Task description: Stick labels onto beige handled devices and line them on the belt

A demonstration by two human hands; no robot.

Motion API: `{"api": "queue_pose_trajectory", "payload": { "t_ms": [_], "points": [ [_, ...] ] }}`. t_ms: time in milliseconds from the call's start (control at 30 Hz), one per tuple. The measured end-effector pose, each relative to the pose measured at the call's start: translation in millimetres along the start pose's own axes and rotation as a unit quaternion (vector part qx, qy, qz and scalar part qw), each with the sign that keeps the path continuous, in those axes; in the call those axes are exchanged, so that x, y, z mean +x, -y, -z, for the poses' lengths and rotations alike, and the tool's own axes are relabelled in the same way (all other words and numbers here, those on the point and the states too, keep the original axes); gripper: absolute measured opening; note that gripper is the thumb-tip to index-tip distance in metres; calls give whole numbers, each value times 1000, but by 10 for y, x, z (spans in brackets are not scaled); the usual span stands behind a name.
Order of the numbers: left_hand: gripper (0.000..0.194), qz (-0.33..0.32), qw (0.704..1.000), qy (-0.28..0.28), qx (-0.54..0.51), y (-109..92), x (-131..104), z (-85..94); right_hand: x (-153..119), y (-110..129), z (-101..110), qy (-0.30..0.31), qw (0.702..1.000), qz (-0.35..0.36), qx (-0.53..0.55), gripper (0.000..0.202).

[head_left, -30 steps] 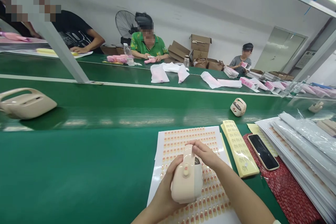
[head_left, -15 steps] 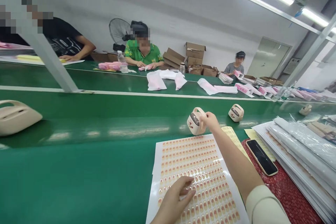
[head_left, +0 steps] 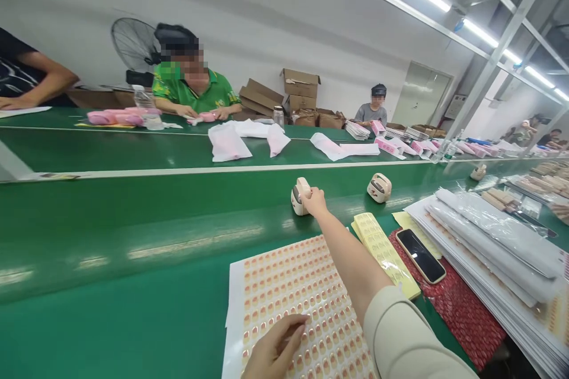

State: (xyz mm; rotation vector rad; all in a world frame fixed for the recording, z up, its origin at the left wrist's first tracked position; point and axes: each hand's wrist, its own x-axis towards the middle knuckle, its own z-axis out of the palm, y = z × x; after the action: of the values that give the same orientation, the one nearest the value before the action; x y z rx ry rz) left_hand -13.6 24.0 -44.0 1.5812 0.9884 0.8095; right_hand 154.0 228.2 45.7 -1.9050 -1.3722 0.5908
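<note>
My right hand [head_left: 316, 202] is stretched forward with its fingers closed on a small cream handled appliance [head_left: 299, 198], which has a dark front panel and a printed decoration. It is at the green conveyor belt [head_left: 146, 213], beyond the sticker sheet. Below, a white sheet of small glossy oval stickers [head_left: 284, 284], orange and cream, lies flat in front of me. Over its lower part is my left hand [head_left: 273, 348], fingers half curled, thumb and fingertips slightly apart, with nothing visible between them.
A second cream appliance [head_left: 379, 188] stands further right on the belt. Yellow sticker sheets [head_left: 384, 251], a phone [head_left: 420, 256], red bubble wrap [head_left: 471, 314] and stacked plastic-covered sheets [head_left: 493, 249] lie to my right. White pouches [head_left: 229, 142] and co-workers, including one in a green shirt [head_left: 200, 92], are across the belt.
My view has swung to the right. My right hand has carried the cream appliance forward, away from the sheet's far edge and onto the belt. My left hand stays over the sticker sheet.
</note>
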Motion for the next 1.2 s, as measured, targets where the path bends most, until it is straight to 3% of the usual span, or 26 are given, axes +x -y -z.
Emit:
{"api": "queue_pose_trajectory", "payload": {
  "t_ms": [100,233,400,500,600,733,933,1200],
  "points": [
    [31,-5,1000,8,8,-3,6,46,-216,-120,222,38,999,24,-8,42],
    [33,-7,1000,13,12,-24,14,90,-709,-431,738,109,993,44,-29,28],
    [38,47,998,30,-37,-107,12,123,-1452,-943,1400,52,994,7,-95,27],
    [37,70,997,25,-23,-179,15,136,-1814,-1209,1594,7,989,-23,-145,28],
    [33,74,997,28,10,-244,21,146,-2064,-1386,1599,-28,982,-43,-180,28],
    [30,73,996,39,34,-281,22,151,-2217,-1506,1443,-70,975,-42,-204,23],
    [32,68,996,55,34,-248,30,146,-2222,-1592,1282,-124,966,-12,-226,16],
    [32,43,997,60,4,-155,36,127,-2225,-1592,1353,-120,979,27,-163,9]
  ]
}}
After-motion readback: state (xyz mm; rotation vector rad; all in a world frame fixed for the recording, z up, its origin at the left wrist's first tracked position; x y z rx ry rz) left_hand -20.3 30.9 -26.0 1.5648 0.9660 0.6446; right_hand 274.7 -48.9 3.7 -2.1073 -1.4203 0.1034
